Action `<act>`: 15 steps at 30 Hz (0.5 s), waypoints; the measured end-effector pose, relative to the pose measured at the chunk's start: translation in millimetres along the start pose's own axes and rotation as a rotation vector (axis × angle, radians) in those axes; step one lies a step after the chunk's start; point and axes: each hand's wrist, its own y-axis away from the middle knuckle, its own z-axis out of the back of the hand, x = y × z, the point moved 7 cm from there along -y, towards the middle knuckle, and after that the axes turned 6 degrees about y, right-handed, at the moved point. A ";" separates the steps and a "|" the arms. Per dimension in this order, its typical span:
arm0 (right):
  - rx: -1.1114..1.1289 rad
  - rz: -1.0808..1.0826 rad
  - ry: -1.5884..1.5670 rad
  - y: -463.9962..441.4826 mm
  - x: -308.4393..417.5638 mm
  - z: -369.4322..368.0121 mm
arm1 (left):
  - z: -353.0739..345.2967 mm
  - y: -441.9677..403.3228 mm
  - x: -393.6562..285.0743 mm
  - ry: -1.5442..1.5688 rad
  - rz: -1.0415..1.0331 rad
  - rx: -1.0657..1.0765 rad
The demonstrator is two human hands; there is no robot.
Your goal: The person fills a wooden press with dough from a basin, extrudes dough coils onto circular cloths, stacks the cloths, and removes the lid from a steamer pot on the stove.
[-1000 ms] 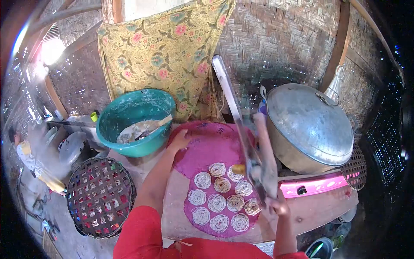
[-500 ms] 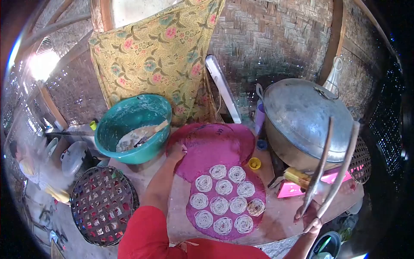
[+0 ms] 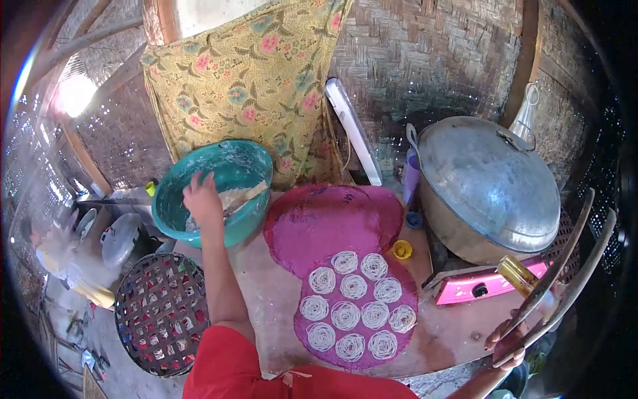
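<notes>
My left hand [image 3: 203, 199] is over the green basin [image 3: 166, 223], its fingers spread and holding nothing visible. Pale dough [image 3: 234, 198] lies in the basin, with a flat wooden paddle [image 3: 255, 191] leaning over it. On the right, my right hand [image 3: 510, 344] grips the lower ends of two long curved wooden handles of a press [image 3: 565, 286]. A brass-coloured cylinder [image 3: 518, 275] shows beside the handles and seems to belong to the press. Several round nests of white strands [image 3: 345, 315] lie in rows on a pink round sheet [image 3: 307, 334].
More pink sheets [image 3: 325, 236] lie behind the nests, near a small yellow cup [image 3: 402, 249]. A big lidded metal pot [image 3: 492, 186] stands over a pink stove front [image 3: 458, 290]. A round woven tray [image 3: 159, 312] is at left; a patterned cloth [image 3: 246, 86] hangs behind.
My left hand has lifted from the bare pink sheet and moved left over the basin. My right hand has carried the press further right. The view has shifted slightly.
</notes>
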 end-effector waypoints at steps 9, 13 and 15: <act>-0.010 0.052 0.019 -10.3 3.5 -1.8 | -169.5 159.5 -41.4 0.606 0.360 1.079; -0.021 0.082 0.052 -7.4 9.9 -1.5 | -204.3 222.4 -9.1 0.282 0.177 0.829; -0.036 0.090 0.072 -3.6 14.1 -0.6 | -217.1 230.1 -3.2 0.190 0.333 1.000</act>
